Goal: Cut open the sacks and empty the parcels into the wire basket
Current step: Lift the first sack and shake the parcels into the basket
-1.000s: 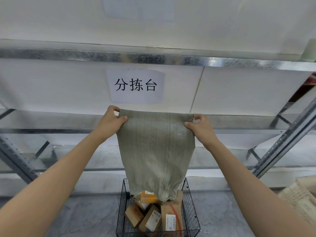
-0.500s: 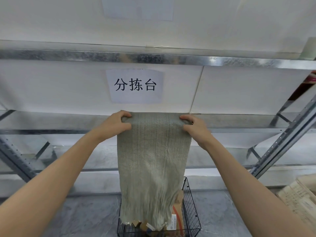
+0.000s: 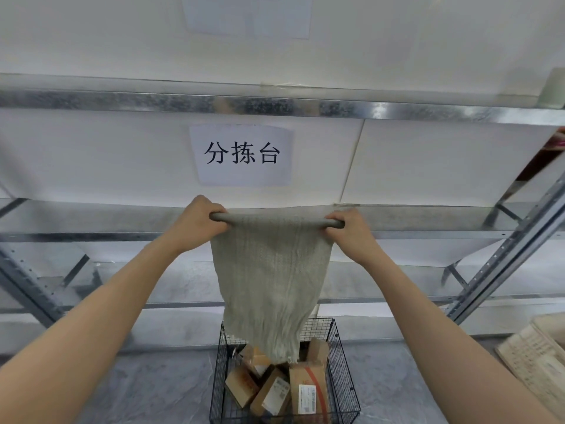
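Wire basket [image 3: 342,371] base apparently below frame edge

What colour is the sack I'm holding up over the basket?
Pale grey-green woven sack, clearest in the head view.

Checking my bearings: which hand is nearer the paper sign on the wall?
Left. The left hand grips the woven sack just below the left end of the paper sign; the right hand grips it lower, past the sign's right end.
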The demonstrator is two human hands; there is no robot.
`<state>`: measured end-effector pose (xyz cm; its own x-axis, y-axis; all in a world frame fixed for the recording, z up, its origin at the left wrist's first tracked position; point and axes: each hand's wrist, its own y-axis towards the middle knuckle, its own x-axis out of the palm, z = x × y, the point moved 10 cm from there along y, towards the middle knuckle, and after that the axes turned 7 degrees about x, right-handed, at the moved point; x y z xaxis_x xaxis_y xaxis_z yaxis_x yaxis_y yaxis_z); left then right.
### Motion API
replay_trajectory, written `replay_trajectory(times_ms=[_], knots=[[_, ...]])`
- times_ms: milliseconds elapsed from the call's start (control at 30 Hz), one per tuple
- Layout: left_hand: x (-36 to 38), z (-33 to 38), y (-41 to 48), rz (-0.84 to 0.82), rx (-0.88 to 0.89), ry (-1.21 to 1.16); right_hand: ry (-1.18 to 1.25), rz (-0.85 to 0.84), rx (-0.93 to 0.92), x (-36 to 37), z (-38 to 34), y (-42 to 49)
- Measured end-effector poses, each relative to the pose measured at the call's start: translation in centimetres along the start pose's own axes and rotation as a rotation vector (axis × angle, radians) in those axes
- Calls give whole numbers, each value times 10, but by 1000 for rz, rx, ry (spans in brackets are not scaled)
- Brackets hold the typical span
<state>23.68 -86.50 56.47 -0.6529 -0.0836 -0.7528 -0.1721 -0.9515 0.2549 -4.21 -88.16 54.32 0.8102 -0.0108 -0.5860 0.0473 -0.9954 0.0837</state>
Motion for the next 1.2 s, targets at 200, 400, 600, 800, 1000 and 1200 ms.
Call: replay_trajectory(times_ms=[200,400,600,800,1000,1200], knots=[[3,-27,-4,-55,-206,-312,251,-1,124,-11,16,1],[-2,-49,-7,135,-362,-512,340,89,203,-17,27,4],[-8,-52,-6,144,-352,-477,382,39,156,-11,21,6],[-8,-37,-4,50,-247,-377,235,-134,123,3,8,4],[14,-23,-6,-229,-134,-22,-58,-153,-4,11,-5,1],[9,-8,-1,-165,-10,130,-102,-2,-70,-2,-7,-2]])
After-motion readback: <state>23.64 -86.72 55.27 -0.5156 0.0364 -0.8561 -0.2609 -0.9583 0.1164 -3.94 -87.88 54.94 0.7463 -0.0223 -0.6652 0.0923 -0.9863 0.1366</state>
